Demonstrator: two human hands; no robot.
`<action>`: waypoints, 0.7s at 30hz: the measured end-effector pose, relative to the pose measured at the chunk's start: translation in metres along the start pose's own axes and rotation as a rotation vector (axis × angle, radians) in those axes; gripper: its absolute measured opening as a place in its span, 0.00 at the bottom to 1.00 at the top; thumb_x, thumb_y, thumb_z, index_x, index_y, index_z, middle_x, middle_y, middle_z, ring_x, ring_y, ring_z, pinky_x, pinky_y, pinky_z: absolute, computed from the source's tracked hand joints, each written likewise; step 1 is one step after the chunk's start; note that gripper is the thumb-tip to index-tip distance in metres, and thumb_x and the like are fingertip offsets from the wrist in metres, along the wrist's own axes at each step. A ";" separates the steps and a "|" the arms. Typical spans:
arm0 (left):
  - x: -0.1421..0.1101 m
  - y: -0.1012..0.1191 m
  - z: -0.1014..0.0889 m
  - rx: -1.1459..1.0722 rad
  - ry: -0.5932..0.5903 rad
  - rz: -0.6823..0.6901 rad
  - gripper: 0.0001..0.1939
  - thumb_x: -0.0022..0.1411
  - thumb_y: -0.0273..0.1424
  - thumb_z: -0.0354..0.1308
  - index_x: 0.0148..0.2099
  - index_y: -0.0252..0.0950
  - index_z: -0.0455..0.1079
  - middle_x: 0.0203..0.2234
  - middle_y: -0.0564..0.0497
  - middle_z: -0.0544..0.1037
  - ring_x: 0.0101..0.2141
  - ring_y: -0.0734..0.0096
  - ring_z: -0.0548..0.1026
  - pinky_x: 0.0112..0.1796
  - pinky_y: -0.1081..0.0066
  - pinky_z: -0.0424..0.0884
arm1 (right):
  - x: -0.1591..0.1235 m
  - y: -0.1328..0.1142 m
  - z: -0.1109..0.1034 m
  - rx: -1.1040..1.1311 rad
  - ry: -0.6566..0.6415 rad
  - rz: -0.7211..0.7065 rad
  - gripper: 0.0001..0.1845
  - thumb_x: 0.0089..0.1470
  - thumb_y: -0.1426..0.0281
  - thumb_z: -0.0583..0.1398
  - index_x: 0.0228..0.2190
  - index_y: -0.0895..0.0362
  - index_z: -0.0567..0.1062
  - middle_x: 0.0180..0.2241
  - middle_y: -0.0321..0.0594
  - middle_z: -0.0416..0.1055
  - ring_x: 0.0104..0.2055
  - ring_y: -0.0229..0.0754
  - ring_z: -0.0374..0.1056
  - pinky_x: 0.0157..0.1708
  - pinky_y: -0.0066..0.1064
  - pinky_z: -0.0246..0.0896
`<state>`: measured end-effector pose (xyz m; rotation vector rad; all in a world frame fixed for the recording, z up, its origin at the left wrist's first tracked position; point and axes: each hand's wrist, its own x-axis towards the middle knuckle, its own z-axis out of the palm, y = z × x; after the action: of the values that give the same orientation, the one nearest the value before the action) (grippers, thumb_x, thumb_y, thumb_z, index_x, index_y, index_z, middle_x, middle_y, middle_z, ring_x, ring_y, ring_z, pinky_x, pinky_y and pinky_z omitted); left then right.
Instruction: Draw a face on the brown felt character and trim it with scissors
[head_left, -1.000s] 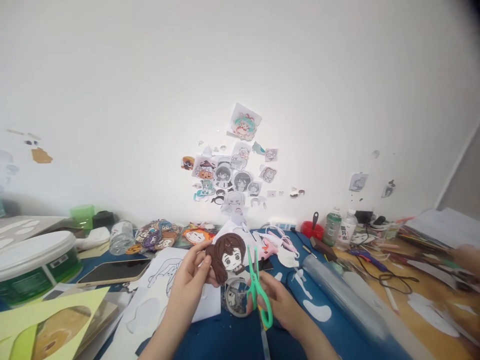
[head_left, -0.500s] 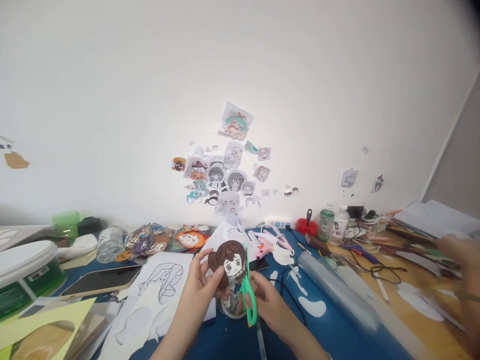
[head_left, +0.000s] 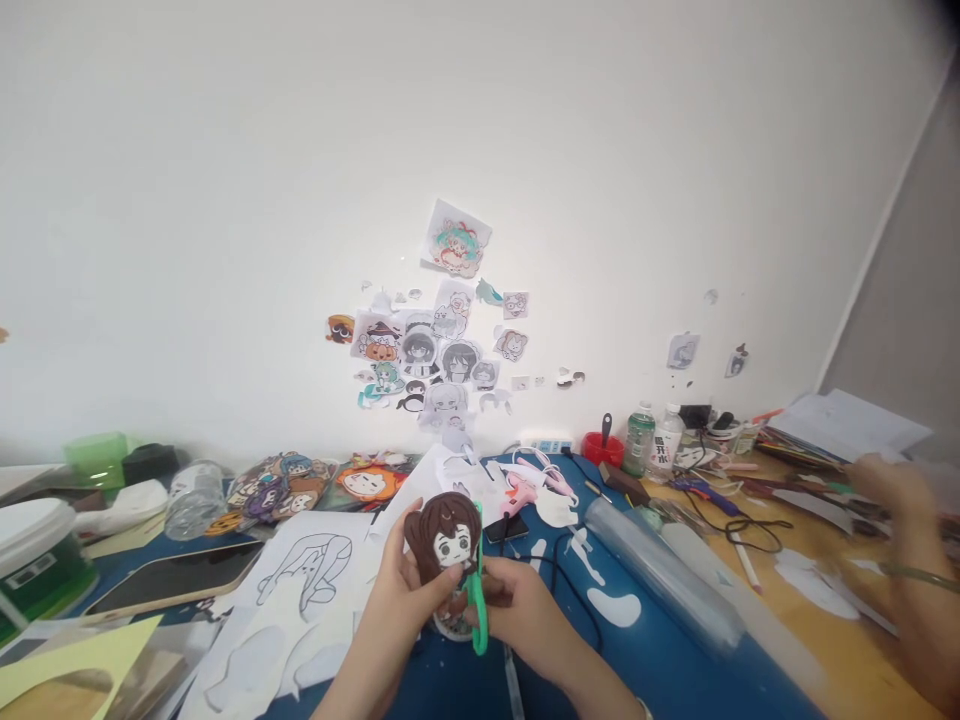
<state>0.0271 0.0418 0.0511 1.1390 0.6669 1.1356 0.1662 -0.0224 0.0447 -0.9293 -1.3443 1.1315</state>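
Observation:
My left hand point(head_left: 409, 585) grips a brown-haired cartoon figure cutout point(head_left: 439, 535), thumb across its front and fingers behind. Green-handled scissors point(head_left: 480, 618) are in my right hand point(head_left: 517, 598), seen nearly edge-on with the blades upward along the cutout's right edge. Whether the blades are apart, I cannot tell. Below the cutout is a round container point(head_left: 452, 630), mostly hidden by it and my hands. Left of my left hand lies a line drawing on white paper point(head_left: 307, 570), with cut paper shapes over its lower part.
Left stand a green-and-white tub point(head_left: 37, 550), a phone point(head_left: 176, 578) and a clear cup point(head_left: 195, 500). A clear plastic roll point(head_left: 660, 575) lies right, near paper scraps point(head_left: 615, 606) and a pink glue gun point(head_left: 519, 492). Another person's arm point(head_left: 911, 560) reaches in at far right.
The scissors have turned from a tilted, loops-visible pose to nearly edge-on. My left thumb has shifted lower on the cutout, and my right hand is closer to it. The view has shifted slightly.

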 end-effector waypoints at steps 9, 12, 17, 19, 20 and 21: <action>0.000 0.006 0.001 -0.069 0.015 0.008 0.41 0.37 0.36 0.71 0.54 0.38 0.59 0.23 0.55 0.72 0.18 0.76 0.65 0.19 0.74 0.61 | 0.001 0.018 -0.010 -0.045 0.051 0.105 0.20 0.38 0.70 0.67 0.37 0.60 0.77 0.26 0.38 0.72 0.29 0.39 0.67 0.33 0.30 0.61; -0.001 0.011 0.001 -0.075 0.026 0.020 0.41 0.38 0.36 0.71 0.54 0.38 0.56 0.18 0.60 0.68 0.17 0.79 0.61 0.19 0.76 0.58 | 0.004 0.023 -0.014 -0.036 0.070 0.091 0.24 0.37 0.64 0.68 0.39 0.61 0.75 0.26 0.38 0.70 0.28 0.39 0.65 0.31 0.30 0.60; -0.002 0.015 0.001 -0.079 0.018 0.034 0.39 0.40 0.36 0.70 0.52 0.37 0.56 0.17 0.61 0.67 0.18 0.79 0.62 0.21 0.76 0.59 | 0.000 0.013 -0.013 -0.173 0.055 0.026 0.25 0.44 0.54 0.64 0.38 0.60 0.74 0.29 0.41 0.69 0.32 0.42 0.64 0.31 0.31 0.59; -0.002 0.015 0.000 -0.075 0.016 0.025 0.39 0.39 0.36 0.70 0.52 0.37 0.57 0.18 0.60 0.68 0.18 0.78 0.63 0.21 0.75 0.60 | -0.003 0.007 -0.011 -0.239 0.035 0.014 0.22 0.47 0.55 0.62 0.38 0.58 0.73 0.31 0.40 0.69 0.34 0.43 0.64 0.33 0.31 0.59; -0.002 0.015 -0.001 -0.069 0.015 0.018 0.39 0.40 0.35 0.70 0.52 0.37 0.57 0.19 0.59 0.69 0.18 0.78 0.64 0.22 0.75 0.61 | -0.004 0.005 -0.010 -0.260 0.024 0.009 0.20 0.48 0.55 0.62 0.37 0.57 0.73 0.31 0.40 0.68 0.34 0.43 0.64 0.34 0.31 0.59; -0.002 0.015 -0.001 -0.062 0.013 0.011 0.38 0.40 0.35 0.70 0.53 0.37 0.58 0.20 0.58 0.70 0.19 0.77 0.65 0.22 0.74 0.62 | -0.005 0.004 -0.009 -0.271 0.020 0.003 0.20 0.48 0.55 0.62 0.36 0.57 0.73 0.30 0.40 0.68 0.34 0.43 0.64 0.34 0.32 0.59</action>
<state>0.0202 0.0405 0.0645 1.0841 0.6322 1.1661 0.1758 -0.0252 0.0387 -1.1341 -1.5048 0.9541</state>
